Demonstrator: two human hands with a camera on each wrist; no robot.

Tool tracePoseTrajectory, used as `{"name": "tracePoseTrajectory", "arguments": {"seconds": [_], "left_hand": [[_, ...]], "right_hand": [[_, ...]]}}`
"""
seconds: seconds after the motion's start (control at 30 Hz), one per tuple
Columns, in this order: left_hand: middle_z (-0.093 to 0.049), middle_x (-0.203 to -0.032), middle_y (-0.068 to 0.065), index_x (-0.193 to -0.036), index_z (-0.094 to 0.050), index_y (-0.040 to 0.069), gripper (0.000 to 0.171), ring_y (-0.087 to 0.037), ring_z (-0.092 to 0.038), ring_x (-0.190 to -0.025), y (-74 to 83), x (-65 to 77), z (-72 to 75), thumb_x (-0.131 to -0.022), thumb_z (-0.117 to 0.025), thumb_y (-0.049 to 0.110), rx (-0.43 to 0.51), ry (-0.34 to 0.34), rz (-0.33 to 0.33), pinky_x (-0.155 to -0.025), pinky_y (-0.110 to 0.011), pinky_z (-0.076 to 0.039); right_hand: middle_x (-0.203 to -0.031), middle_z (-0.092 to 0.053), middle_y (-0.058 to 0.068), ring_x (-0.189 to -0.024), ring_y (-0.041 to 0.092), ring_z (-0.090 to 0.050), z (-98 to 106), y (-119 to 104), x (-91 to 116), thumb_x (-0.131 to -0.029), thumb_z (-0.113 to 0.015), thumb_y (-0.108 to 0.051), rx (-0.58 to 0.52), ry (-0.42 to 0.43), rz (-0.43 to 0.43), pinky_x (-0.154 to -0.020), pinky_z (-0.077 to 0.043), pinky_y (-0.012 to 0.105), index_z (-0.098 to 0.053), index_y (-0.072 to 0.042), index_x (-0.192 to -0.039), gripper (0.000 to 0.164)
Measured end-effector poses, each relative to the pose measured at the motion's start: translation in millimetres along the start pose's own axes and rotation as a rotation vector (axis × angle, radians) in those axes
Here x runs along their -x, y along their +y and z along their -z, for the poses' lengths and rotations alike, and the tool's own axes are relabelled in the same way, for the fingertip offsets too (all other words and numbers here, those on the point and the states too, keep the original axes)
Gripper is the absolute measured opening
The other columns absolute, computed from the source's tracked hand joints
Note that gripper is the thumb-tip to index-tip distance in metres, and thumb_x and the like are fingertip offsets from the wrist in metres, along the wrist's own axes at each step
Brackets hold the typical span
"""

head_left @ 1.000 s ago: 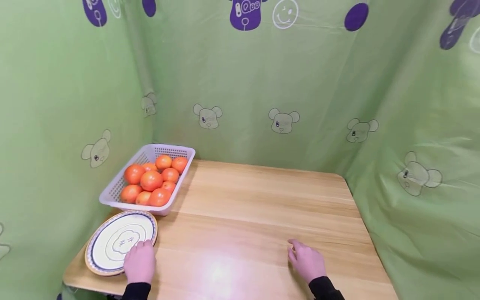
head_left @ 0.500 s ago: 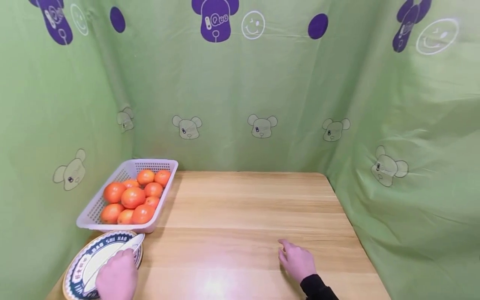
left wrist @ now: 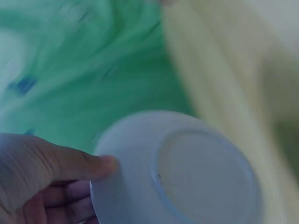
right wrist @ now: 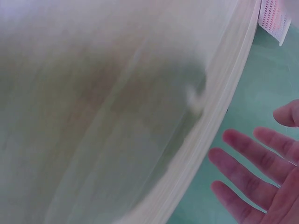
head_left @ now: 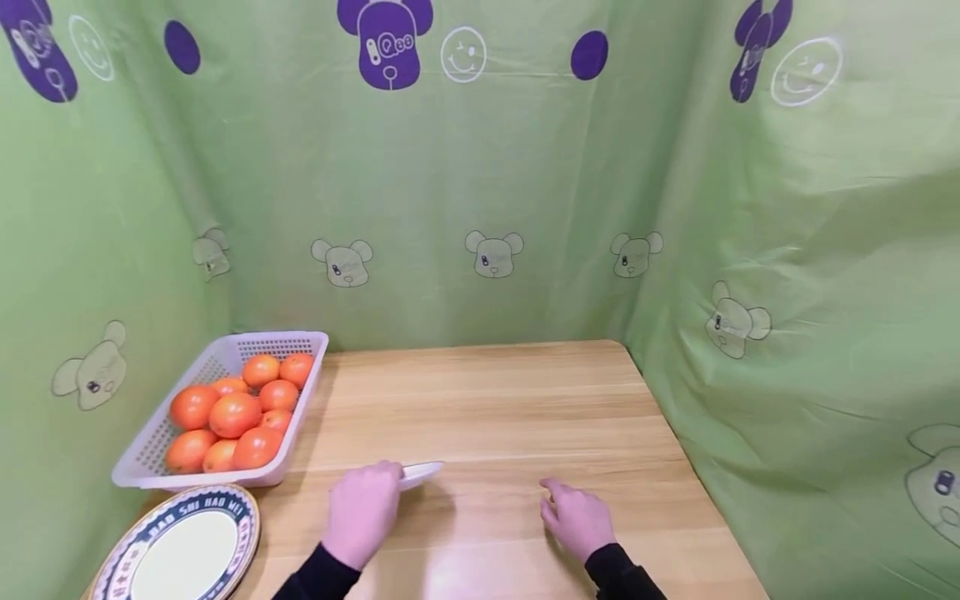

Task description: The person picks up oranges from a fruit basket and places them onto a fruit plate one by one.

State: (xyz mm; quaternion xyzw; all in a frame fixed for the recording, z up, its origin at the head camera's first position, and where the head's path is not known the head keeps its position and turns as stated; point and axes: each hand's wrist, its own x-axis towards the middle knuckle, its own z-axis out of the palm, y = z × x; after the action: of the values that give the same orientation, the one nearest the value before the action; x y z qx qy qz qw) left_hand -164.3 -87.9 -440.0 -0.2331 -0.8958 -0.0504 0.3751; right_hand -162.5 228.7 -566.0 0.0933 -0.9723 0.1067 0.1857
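My left hand (head_left: pixel 362 512) pinches a white plate (left wrist: pixel 205 172) by its edge, raised over the middle of the table. In the left wrist view the thumb lies on the plate's underside, where a round foot ring shows. The head view catches only a thin slice of that plate, tilted and partly behind the hand. To the right, my right hand (head_left: pixel 576 518) hovers over the tabletop with nothing in it; its fingers (right wrist: pixel 247 179) are spread and relaxed in the right wrist view. Another plate (head_left: pixel 243 533), with a dark lettered rim, lies at the table's front left.
Behind the lettered plate stands a pale lilac plastic basket (head_left: pixel 300 425) holding several orange-red round fruits (head_left: pixel 235 415). The wooden table (head_left: pixel 480 392) is enclosed at the back and sides by green printed cloth (head_left: pixel 525 167).
My left hand has taken the white plate off the lettered one and carried it right to the table's middle. The head view has turned left. My right hand stays over the table.
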Motion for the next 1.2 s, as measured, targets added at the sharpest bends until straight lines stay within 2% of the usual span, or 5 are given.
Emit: {"name": "tracePoseTrajectory", "arguments": {"seconds": [0.3,0.7,0.97,1.07,1.2], "left_hand": [[-0.06,-0.06,-0.002,-0.066,-0.059,0.009,0.014,-0.017,-0.056,-0.05,17.4,12.5,-72.3,-0.062,-0.07,0.002,-0.033,-0.152,-0.06,-0.045,-0.03,-0.037],[-0.057,-0.054,-0.003,-0.057,-0.057,0.013,0.016,-0.022,-0.054,-0.046,-21.6,17.8,-185.7,-0.067,-0.065,0.004,-0.068,-0.342,0.001,-0.038,-0.038,-0.042],[-0.059,-0.055,-0.005,-0.061,-0.061,0.01,0.014,-0.023,-0.056,-0.048,-41.4,25.2,-198.6,-0.071,-0.061,0.001,-0.033,-0.303,0.068,-0.044,-0.039,-0.046],[-0.066,-0.07,-0.009,-0.077,-0.067,0.006,0.007,-0.026,-0.063,-0.064,-42.2,27.5,-190.1,-0.073,-0.063,0.002,0.047,-0.339,0.06,-0.067,-0.043,-0.051],[-0.064,-0.107,-0.019,-0.111,-0.062,-0.002,0.038,-0.032,-0.06,-0.102,-44.8,34.0,-165.9,-0.076,-0.069,0.01,0.18,-0.45,0.136,-0.095,-0.053,-0.037]], "right_hand": [[-0.068,-0.065,-0.003,-0.04,0.0,-0.032,-6,-7,-3,-0.079,-0.069,-0.023,0.001,0.032,0.03,-0.037,-0.027,0.019,-0.066,-0.016,-0.101,0.024],[-0.064,-0.063,-0.005,-0.04,0.0,-0.033,-6,-7,4,-0.08,-0.068,-0.025,-0.007,-0.004,0.008,-0.037,-0.027,0.018,-0.064,-0.017,-0.105,0.026],[-0.067,-0.064,-0.004,-0.04,-0.001,-0.033,-5,-8,7,-0.079,-0.069,-0.024,-0.008,0.01,0.019,-0.038,-0.026,0.018,-0.065,-0.016,-0.103,0.026],[-0.067,-0.064,-0.004,-0.041,0.0,-0.035,-5,-8,6,-0.079,-0.069,-0.024,0.002,0.019,0.028,-0.038,-0.027,0.018,-0.065,-0.016,-0.103,0.025],[-0.072,-0.067,-0.001,-0.042,0.001,-0.04,-3,-7,6,-0.08,-0.068,-0.025,-0.004,0.001,0.028,-0.039,-0.029,0.018,-0.065,-0.015,-0.103,0.025]]}}
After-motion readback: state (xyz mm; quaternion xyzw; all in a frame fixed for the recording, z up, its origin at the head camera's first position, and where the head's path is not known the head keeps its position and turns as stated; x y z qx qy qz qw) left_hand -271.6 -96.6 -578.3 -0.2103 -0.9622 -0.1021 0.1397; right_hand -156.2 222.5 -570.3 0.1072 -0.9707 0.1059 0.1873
